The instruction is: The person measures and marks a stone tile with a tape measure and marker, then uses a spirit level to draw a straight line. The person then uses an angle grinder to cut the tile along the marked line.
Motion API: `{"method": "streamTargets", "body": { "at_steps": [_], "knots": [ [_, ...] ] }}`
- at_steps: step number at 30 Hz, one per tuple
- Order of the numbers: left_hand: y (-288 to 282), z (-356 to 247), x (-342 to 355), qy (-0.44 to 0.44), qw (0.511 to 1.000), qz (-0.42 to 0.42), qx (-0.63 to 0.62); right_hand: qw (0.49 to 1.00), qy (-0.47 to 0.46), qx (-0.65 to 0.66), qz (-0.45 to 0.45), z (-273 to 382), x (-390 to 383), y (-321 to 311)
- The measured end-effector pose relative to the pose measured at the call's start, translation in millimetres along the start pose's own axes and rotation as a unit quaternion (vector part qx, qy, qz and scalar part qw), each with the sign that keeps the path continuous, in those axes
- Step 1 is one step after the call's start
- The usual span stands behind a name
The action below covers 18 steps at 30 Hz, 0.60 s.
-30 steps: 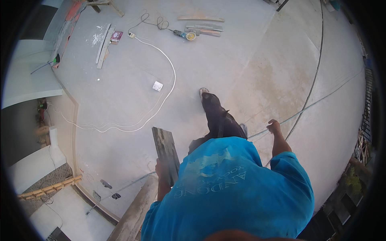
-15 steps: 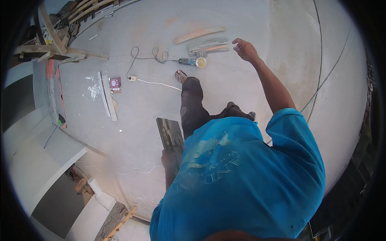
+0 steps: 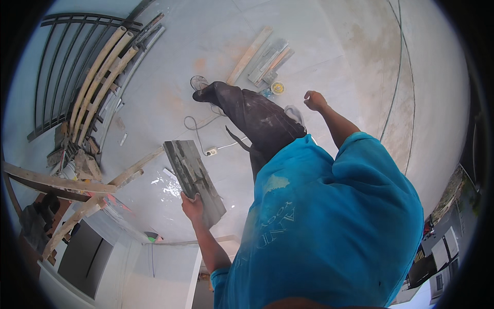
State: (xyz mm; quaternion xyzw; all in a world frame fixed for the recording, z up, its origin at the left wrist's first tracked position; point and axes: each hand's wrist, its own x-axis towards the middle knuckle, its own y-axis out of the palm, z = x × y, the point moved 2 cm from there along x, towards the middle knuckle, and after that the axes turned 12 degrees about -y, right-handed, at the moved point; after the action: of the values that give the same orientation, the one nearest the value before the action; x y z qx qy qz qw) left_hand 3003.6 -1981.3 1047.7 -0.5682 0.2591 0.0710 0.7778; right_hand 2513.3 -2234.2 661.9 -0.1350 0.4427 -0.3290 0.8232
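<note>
My left hand (image 3: 192, 207) grips the lower left edge of a long grey stone cladding panel (image 3: 188, 172) with a rough, layered face. The panel hangs tilted over the floor, to the left of my legs. My right hand (image 3: 315, 100) is held out in front on the right, its fingers curled in and nothing seen in them. Nearest to it on the floor lies an angle grinder (image 3: 278, 88) with a yellow disc, its body partly hidden behind my leg. Just beyond the grinder are several stacked grey strips (image 3: 268, 59) and a wooden plank (image 3: 249, 55).
A white socket block (image 3: 211, 151) and its cables lie on the floor by my legs. At the left stand crossed wooden beams (image 3: 110, 189), with curved poles (image 3: 100, 85) and a dark metal railing (image 3: 77, 23) farther back. Long cables (image 3: 399, 77) run along the right.
My body has turned left and one leg has stepped forward. The left hand has swung the panel outward into fuller view. My right hand's fingers have curled in.
</note>
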Motion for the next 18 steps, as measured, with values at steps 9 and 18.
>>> {"method": "streamTargets", "body": {
  "at_steps": [9, 18],
  "knots": [
    [-117.7, -217.3, 243.5, 0.225, 0.974, -0.031, 0.026, 0.941, -0.038, 0.297, -0.158, 307.8, 240.4, 24.9],
    [-118.9, -473.0, 322.1, 0.347, 0.934, 0.087, -0.005, 0.779, 0.092, 0.613, -0.091, 418.8, 299.5, 43.2]
  ]
}}
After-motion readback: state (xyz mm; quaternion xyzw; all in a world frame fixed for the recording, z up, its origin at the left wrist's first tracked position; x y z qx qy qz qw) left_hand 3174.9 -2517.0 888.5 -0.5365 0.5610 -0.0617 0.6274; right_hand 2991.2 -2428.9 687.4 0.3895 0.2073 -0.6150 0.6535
